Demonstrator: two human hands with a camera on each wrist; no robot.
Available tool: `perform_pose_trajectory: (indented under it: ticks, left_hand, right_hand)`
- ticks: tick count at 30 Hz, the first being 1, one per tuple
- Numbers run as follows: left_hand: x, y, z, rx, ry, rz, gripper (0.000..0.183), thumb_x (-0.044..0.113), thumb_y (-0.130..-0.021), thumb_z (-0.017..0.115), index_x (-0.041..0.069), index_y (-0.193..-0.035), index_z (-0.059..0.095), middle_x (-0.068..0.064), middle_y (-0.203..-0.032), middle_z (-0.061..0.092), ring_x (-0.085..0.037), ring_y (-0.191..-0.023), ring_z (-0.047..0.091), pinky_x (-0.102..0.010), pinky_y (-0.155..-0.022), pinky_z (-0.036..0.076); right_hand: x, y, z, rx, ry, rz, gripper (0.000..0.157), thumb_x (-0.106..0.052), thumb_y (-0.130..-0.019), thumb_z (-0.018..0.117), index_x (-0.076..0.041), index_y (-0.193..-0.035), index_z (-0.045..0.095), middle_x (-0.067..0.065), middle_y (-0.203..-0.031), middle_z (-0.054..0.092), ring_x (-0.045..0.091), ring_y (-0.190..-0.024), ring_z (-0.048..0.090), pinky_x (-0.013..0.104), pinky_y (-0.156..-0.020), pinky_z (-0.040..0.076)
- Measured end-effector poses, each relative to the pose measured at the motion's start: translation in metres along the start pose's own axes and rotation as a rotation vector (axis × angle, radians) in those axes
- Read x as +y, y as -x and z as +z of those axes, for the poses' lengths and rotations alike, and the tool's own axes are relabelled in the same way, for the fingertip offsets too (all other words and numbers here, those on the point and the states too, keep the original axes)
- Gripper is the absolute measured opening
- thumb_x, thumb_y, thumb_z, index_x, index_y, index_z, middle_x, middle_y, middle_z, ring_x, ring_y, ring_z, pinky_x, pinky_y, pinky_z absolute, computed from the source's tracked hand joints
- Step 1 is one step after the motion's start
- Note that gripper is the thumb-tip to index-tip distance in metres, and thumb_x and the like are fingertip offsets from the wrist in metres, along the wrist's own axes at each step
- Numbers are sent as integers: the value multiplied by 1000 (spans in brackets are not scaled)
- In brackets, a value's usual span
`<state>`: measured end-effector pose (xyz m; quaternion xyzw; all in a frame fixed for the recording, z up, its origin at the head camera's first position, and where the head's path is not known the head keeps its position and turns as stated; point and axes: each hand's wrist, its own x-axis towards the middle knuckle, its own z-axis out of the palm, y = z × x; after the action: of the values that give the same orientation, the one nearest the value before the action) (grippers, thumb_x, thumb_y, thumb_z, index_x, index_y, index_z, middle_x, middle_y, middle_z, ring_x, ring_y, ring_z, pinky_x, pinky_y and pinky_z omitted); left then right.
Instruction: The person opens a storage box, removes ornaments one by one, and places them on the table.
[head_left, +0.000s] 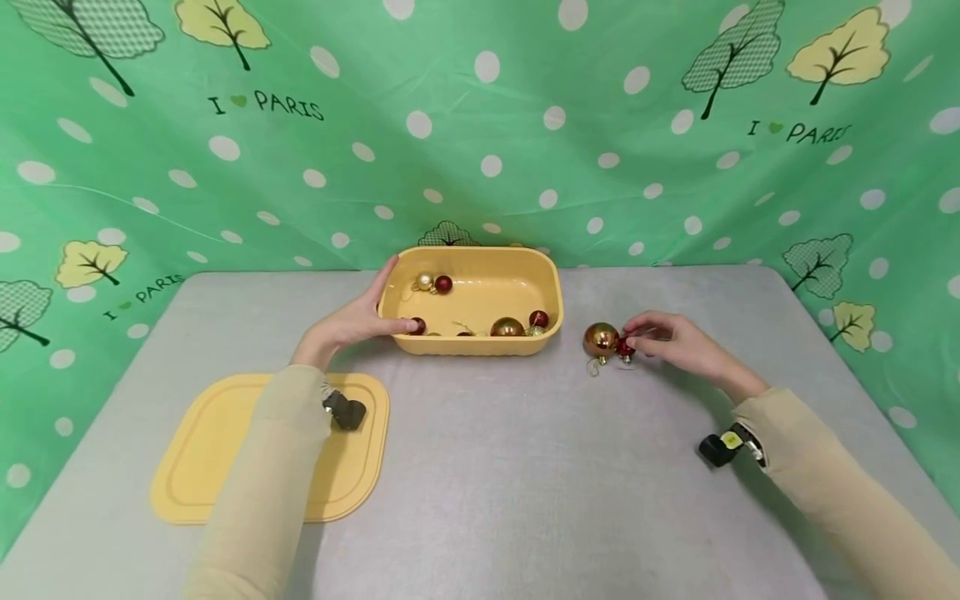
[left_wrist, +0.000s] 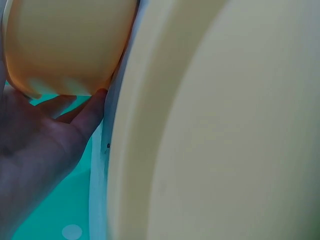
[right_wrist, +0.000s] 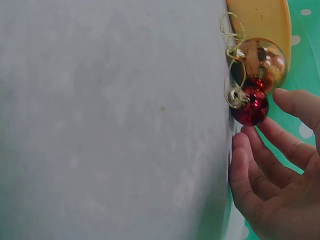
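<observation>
- Gripping the box (head_left: pixel 450 346) by its left end, upper middle of the head view, the left hand (head_left: pixel 358 321) sets its thumb over the front rim and its fingers along the side, probably to keep it from sliding.
- Curled about the red ball (right_wrist: pixel 251 107), right of centre in the head view, the right hand (head_left: pixel 678 343) has thumb and forefinger on opposite sides of it; whether the thumb truly touches is hard to tell.
- Just left of that, the gold ball (head_left: pixel 602 339) rests on the worktop (head_left: pixel 525 467), close against the red ball, so the grasp has to be narrow.
- Standing mouth up, the box keeps its contents from rolling: a pale ball (head_left: pixel 425 281) and a dark ball (head_left: pixel 443 285) at upper left, a larger ball (head_left: pixel 507 326) at lower right, partly hidden by the front wall.
- Lying flat at lower left, the lid (head_left: pixel 191 454) leaves the box uncovered.
</observation>
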<state>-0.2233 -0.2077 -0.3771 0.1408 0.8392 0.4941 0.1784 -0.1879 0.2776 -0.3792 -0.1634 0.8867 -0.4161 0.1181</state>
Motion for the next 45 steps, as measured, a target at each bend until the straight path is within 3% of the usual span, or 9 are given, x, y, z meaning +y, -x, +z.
perform_pose_trajectory:
  ticks: [8, 15, 20, 36, 45]
  left_hand:
    - [-1, -1, 0, -6, -5, -4, 116, 21, -83, 76, 32, -153, -15, -17, -158, -13, -38, -143, -5, -56, -112, 0]
    - [-1, -1, 0, -7, -1, 1, 116, 22, -83, 76, 31, -153, -16, -17, -158, -13, -38, -143, -5, -56, -112, 0]
    - [-2, -1, 0, -9, 3, 8, 117, 22, -82, 77, 31, -153, -16, -16, -158, -14, -37, -143, -6, -56, -112, 0]
    - [0, 0, -1, -15, 6, 13, 117, 22, -83, 77, 33, -153, -16, -14, -158, -15, -37, -143, -6, -56, -112, 1]
    - [-1, -2, -1, -15, 15, 7, 118, 22, -82, 77, 34, -152, -17, -16, -158, -14, -39, -143, -5, -57, -112, 1]
  right_hand:
    - [-9, 6, -7, 56, -15, 1, 33, -14, -97, 58, 6, -122, 58, 24, -115, 61, 27, -91, 61, 29, -74, 51]
    - [-29, 3, -5, 137, 18, -35, 30, -15, -97, 58, 3, -122, 59, 19, -121, 60, 25, -104, 56, 22, -83, 44]
    - [-46, 0, 2, 161, -4, -81, 28, -13, -96, 60, 3, -119, 61, 18, -119, 62, 22, -103, 57, 19, -85, 45]
    - [-80, -22, 30, 82, -101, -167, 25, -7, -94, 59, 6, -115, 62, 20, -115, 61, 27, -104, 59, 23, -83, 50]
    - [-97, -36, 38, 8, -114, -186, 23, -7, -94, 61, 4, -114, 63, 21, -114, 62, 26, -106, 59, 39, -89, 50]
